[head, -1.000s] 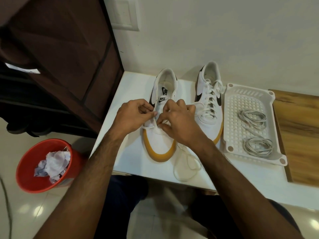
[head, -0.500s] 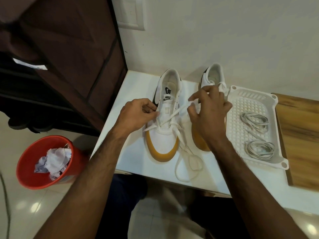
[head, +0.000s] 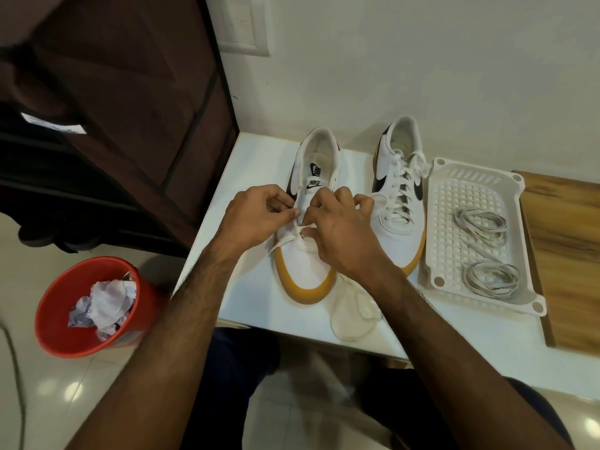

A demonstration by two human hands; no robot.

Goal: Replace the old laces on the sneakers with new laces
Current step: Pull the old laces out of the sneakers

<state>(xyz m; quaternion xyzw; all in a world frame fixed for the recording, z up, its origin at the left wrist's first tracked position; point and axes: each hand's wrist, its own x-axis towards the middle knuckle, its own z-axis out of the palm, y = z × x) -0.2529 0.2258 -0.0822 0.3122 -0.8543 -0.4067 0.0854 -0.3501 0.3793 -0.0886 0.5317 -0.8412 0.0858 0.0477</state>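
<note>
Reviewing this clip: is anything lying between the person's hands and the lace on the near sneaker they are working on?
Nothing visible does. The left hand and the right hand are both already at the lace over the left sneaker, fingers curled at it. The second sneaker and the tray sit off to the right, clear of the hands.

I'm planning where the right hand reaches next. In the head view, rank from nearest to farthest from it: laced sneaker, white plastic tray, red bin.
1. Laced white sneaker, just right of the right hand.
2. White plastic tray, farther right.
3. Red bin, on the floor, far left.
</note>
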